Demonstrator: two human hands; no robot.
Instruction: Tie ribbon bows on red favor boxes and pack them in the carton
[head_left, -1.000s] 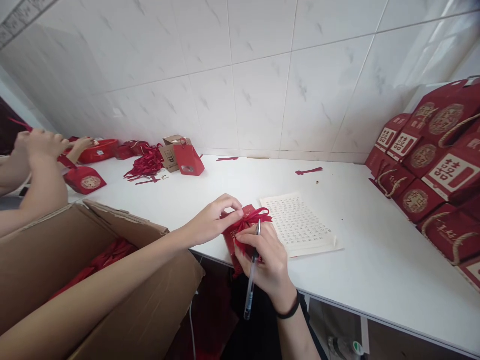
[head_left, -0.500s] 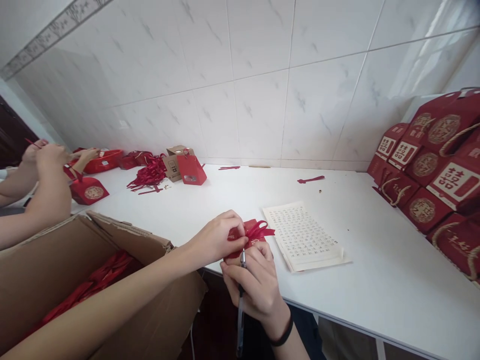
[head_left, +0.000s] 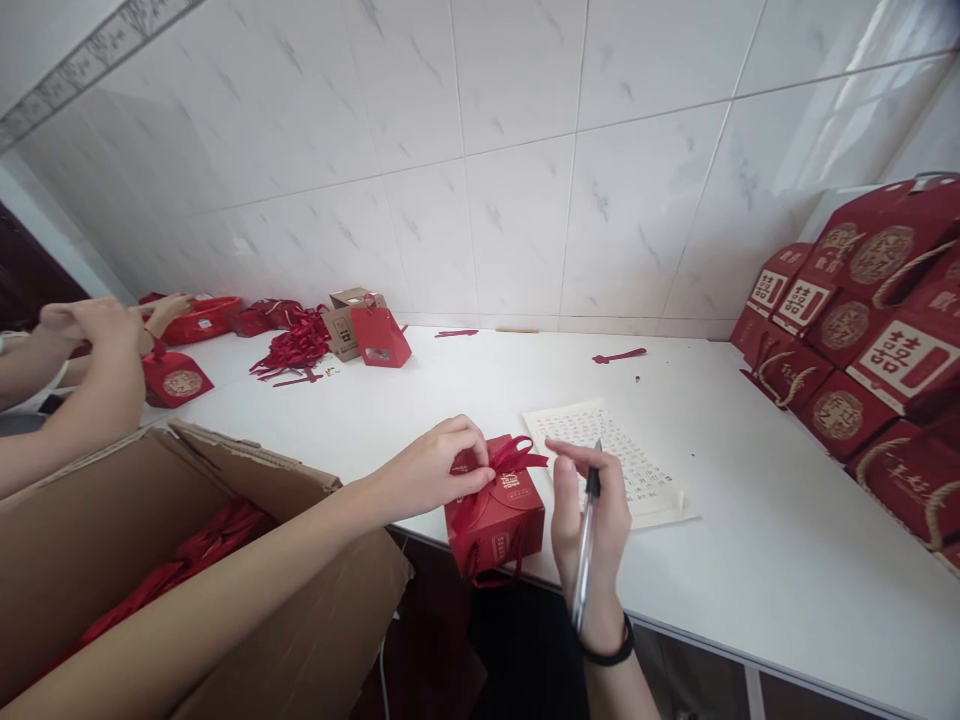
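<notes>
An open cardboard carton [head_left: 300, 640], red ribbon-like material inside, fills the left foreground beneath the worker's outstretched arm. The right hand [head_left: 596, 510], a black band [head_left: 611, 645] at its wrist, is raised just beside the box with a clear-barrelled pen [head_left: 583, 560] held between thumb and fingers. The left hand [head_left: 442, 465] pinches a red ribbon bow [head_left: 514, 455] between thumb and fingertips on top of a red paperboard gift box [head_left: 510, 525], which sits at the near edge of a white table [head_left: 750, 520].

The box looks light and stiff-walled, though its thin panels would probably dent under a hard squeeze. The ribbon appears soft and likely slippery; tugging a loop could undo the bow. The lower side walls offer the safest hold, with a hand on each.

Beyond lies a sheet of small characters [head_left: 641, 485]; to the right, red gift boxes [head_left: 836, 340] stand stacked. Farther back, a ribbon heap [head_left: 296, 345] rests left of a windowed red box [head_left: 381, 338], near the tiled wall [head_left: 517, 230].
</notes>
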